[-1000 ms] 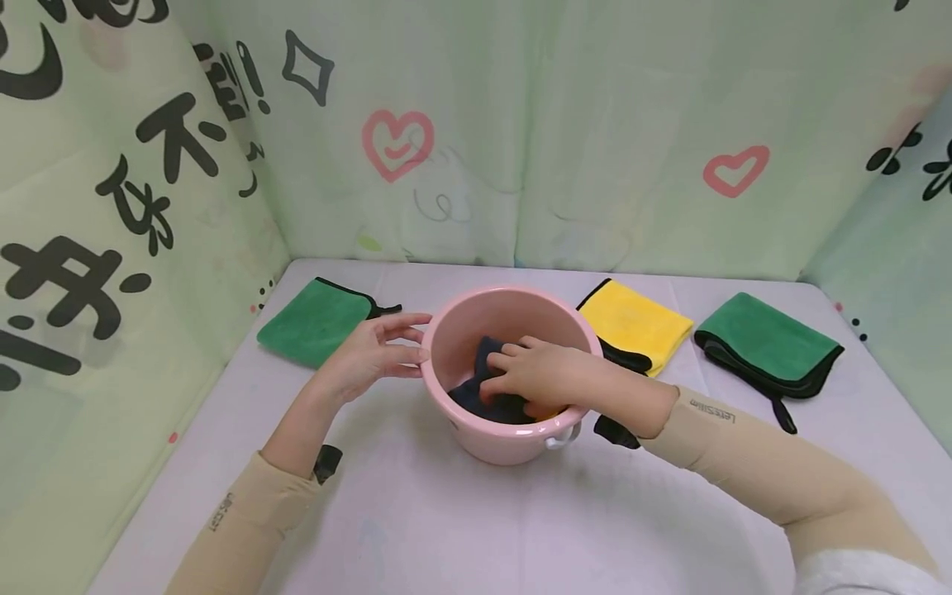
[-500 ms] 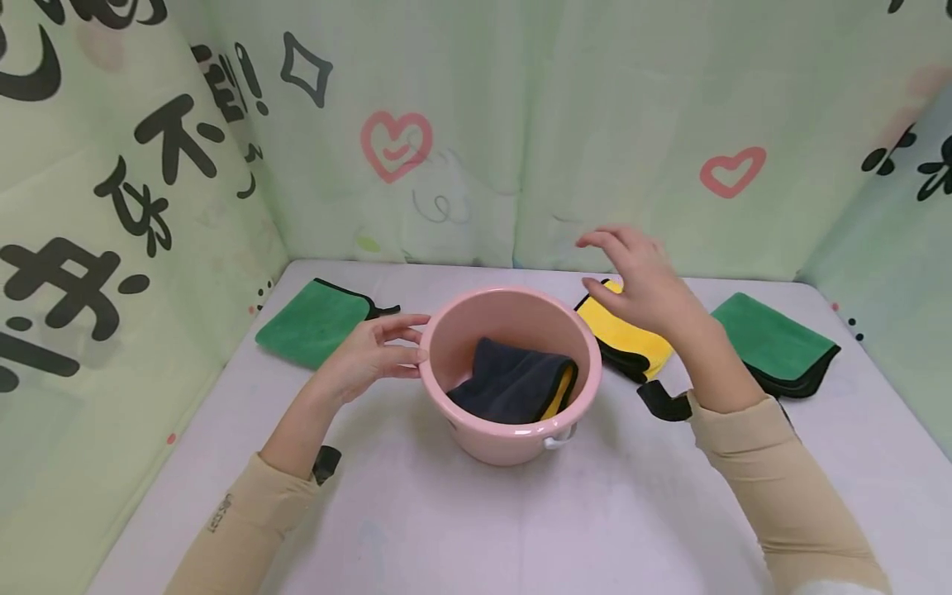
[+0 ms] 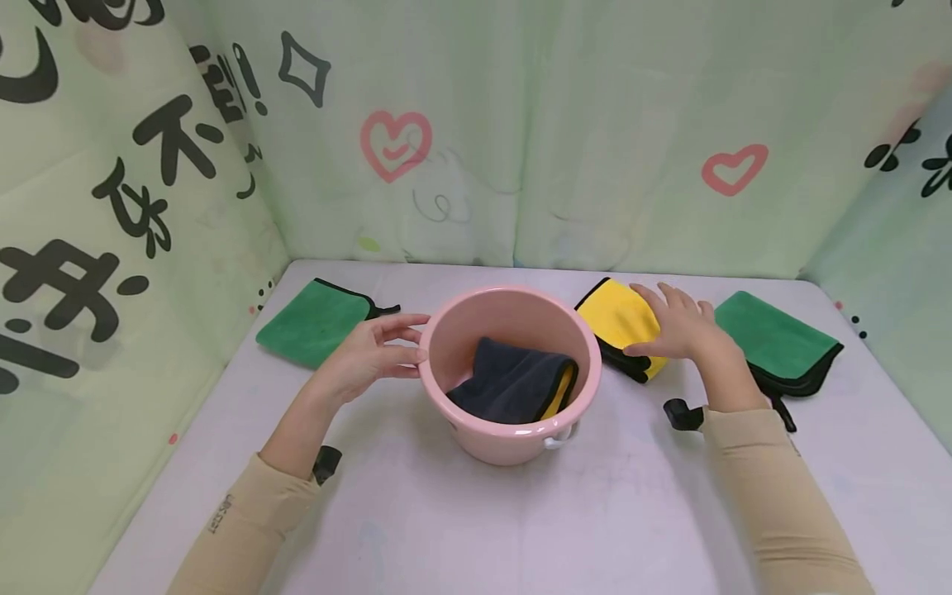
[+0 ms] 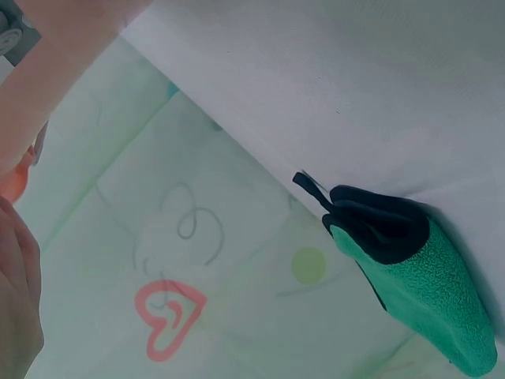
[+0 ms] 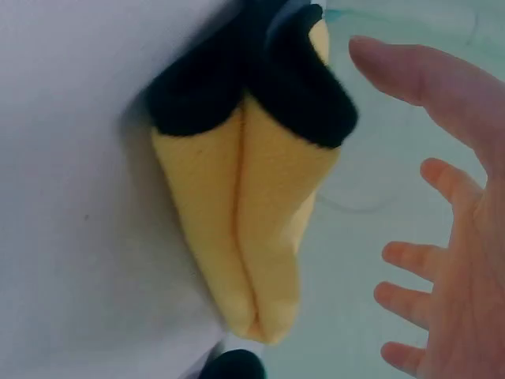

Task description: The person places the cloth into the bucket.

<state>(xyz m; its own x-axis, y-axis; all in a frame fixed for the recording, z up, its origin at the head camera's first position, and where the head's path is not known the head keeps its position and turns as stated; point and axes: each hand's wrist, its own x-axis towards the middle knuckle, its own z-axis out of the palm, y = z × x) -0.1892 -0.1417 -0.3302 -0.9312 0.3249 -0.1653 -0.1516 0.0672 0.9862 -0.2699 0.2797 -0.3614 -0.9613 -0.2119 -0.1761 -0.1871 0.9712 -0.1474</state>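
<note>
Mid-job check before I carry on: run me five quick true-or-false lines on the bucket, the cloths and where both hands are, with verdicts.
1. The left hand is at the left side of the pink bucket. True.
2. The right hand is down inside the pink bucket. False: it is outside, by the yellow cloth.
3. A dark cloth lies in the pink bucket. True.
4. The yellow cloth lies to the left of the pink bucket. False: it lies to the right; a green cloth lies to the left.
5. A second green cloth lies to the right of the yellow cloth. True.
</note>
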